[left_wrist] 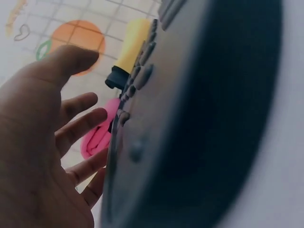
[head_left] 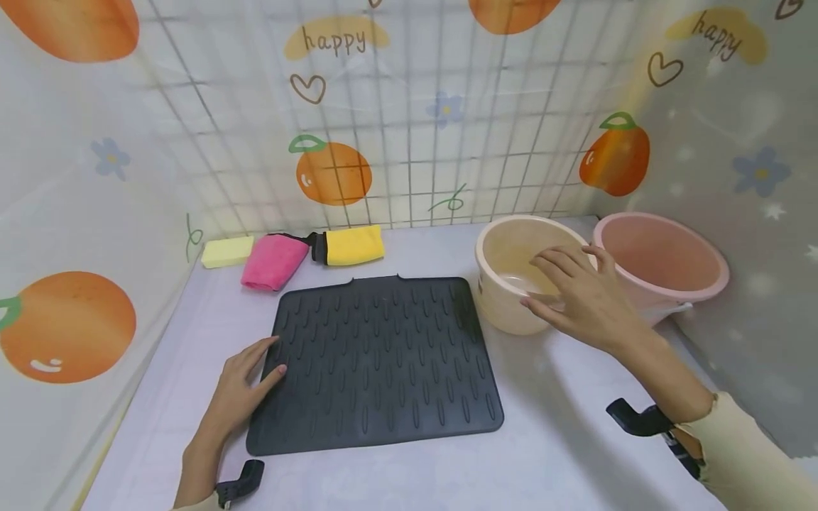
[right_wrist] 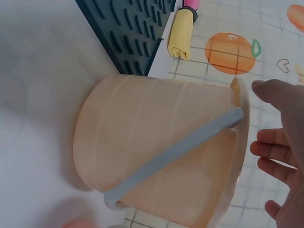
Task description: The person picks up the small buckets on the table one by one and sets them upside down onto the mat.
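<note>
My left hand (head_left: 236, 390) lies beside the left edge of a dark grey ridged rubber mat (head_left: 377, 362), fingers loosely spread. Index fingertip and thumb overlap that edge in the head view; whether they touch it I cannot tell. Above the near right rim of a cream plastic bucket (head_left: 501, 301) hovers my right hand (head_left: 578, 298), its fingers relaxed and apart, holding nothing. The right wrist view shows the bucket's outer wall with a grey handle (right_wrist: 171, 156) hanging slantwise across it, and a gap between the fingertips and the rim.
A pink bucket (head_left: 664, 248) stands right of the cream one, against the side curtain. Along the back left lie a pale yellow sponge (head_left: 228, 252), a folded pink cloth (head_left: 275, 262) and a rolled yellow cloth (head_left: 354, 245) with a black band. A wire grid (head_left: 409, 170) rises behind.
</note>
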Demonstrator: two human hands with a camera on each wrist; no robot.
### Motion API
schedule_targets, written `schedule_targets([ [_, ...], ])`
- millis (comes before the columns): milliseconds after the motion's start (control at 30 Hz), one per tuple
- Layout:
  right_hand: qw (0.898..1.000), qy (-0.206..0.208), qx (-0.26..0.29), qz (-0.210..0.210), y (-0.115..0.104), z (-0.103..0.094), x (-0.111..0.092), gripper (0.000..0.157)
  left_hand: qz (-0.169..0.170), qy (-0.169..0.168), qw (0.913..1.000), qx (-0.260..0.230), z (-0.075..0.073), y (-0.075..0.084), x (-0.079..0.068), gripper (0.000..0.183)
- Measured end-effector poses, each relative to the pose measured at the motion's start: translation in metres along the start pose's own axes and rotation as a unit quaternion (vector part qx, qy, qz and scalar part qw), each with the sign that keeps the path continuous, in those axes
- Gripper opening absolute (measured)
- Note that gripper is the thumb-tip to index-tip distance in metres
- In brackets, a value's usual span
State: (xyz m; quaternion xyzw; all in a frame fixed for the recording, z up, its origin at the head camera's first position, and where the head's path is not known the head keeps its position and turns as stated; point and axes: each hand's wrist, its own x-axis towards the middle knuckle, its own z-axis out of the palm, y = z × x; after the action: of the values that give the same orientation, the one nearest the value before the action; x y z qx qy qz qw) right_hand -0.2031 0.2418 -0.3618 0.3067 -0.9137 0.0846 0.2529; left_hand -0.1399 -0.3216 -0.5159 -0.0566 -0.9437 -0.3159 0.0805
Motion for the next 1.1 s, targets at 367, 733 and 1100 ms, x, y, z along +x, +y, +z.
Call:
schedule_targets([
  [367,1.000,0.002,0.011,-0.007,-0.006,0.009,0.006,0.054,0.032,0.006,0.9992,0.021,0.007,-0.006,-0.005,0.053],
  [733,0.999,0.005,0.011,-0.032,-0.007,0.014,0.008,0.046,0.036,0.006,0.9987,0.035,0.008,-0.011,-0.007,0.050],
  [1100,0.998,0.021,0.017,-0.056,-0.012,0.017,0.009,0.029,0.040,0.009,0.9986,0.033,0.009,-0.010,-0.007,0.048],
])
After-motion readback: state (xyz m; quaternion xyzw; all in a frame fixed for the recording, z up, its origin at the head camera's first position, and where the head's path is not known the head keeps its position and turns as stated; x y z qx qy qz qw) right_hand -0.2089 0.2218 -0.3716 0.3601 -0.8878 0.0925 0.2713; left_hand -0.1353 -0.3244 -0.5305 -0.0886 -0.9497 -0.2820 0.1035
